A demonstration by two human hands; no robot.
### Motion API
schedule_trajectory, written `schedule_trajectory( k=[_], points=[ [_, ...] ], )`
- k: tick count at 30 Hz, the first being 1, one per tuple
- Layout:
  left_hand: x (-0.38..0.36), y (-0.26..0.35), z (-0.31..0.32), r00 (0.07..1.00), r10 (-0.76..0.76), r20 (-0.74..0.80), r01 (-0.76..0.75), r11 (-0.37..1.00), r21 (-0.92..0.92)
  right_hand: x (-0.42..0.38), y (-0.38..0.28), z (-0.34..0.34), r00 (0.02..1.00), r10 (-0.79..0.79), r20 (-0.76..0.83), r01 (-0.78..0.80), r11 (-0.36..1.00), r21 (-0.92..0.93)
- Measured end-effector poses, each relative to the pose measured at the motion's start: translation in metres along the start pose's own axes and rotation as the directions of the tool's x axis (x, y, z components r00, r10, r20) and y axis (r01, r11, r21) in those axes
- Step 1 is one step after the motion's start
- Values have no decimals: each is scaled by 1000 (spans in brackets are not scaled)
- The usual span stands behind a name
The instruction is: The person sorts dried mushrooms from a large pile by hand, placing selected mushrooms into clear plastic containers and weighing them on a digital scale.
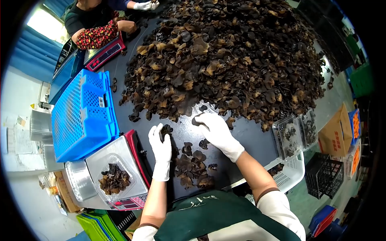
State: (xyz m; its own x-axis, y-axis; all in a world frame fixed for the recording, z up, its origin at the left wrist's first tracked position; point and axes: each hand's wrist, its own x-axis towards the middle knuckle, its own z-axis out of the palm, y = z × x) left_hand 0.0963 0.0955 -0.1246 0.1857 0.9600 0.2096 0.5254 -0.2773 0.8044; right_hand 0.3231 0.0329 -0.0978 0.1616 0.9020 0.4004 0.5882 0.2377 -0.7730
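Note:
A large heap of dark brown wood ear mushrooms (225,60) covers much of the dark table (251,138). My left hand (161,146), in a white glove, holds a dark mushroom piece (166,129) between thumb and fingers. My right hand (217,132), gloved too, is at the heap's near edge, its fingers closed on a dark piece (197,119). Between my hands and my body lies a small group of loose mushrooms (193,168). To the left, a clear tray with mushrooms (114,179) rests on a scale (94,162).
Blue crates (84,116) stand at the left, with stacked clear trays (79,180) nearby. Clear containers (287,138) and a white basket (295,172) are at the right. Across the table, a co-worker's floral sleeve (97,37) is beside a red scale (105,54).

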Motion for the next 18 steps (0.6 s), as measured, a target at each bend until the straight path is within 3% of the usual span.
schedule_trajectory(
  k=[1,3,4,5,6,7,8,11,14,16,18],
  points=[
    [5,6,2,998,53,-15,-49,979,196,3,2,6,1000,0,-5,0,1000,-2],
    [17,2,6,994,70,79,-88,964,253,7,4,18,993,-102,-57,74,928,-365],
    [21,-5,7,983,92,160,-132,956,260,4,10,24,993,-105,-59,76,929,-363],
    [17,-10,9,969,146,198,-216,889,403,0,18,31,999,-29,21,35,936,-351],
    [15,-9,10,968,206,143,-248,876,415,-1,19,35,994,43,103,-5,939,-343],
    [13,-11,8,978,149,146,-194,908,373,-5,19,37,998,56,10,-54,985,-164],
    [10,-12,6,984,90,151,-136,934,330,-11,19,39,999,50,14,-47,986,-160],
    [-12,2,-8,990,73,124,-108,946,306,-19,-17,17,971,99,217,-75,990,-119],
    [-45,15,-25,980,52,192,-117,931,345,-57,-34,12,981,-98,165,105,994,-32],
    [-67,24,-41,947,44,319,-144,943,299,-75,-45,7,934,-82,349,78,997,26],
    [-87,29,-52,908,140,396,-244,943,224,-95,-53,2,871,-88,484,52,995,86]
  ],
)
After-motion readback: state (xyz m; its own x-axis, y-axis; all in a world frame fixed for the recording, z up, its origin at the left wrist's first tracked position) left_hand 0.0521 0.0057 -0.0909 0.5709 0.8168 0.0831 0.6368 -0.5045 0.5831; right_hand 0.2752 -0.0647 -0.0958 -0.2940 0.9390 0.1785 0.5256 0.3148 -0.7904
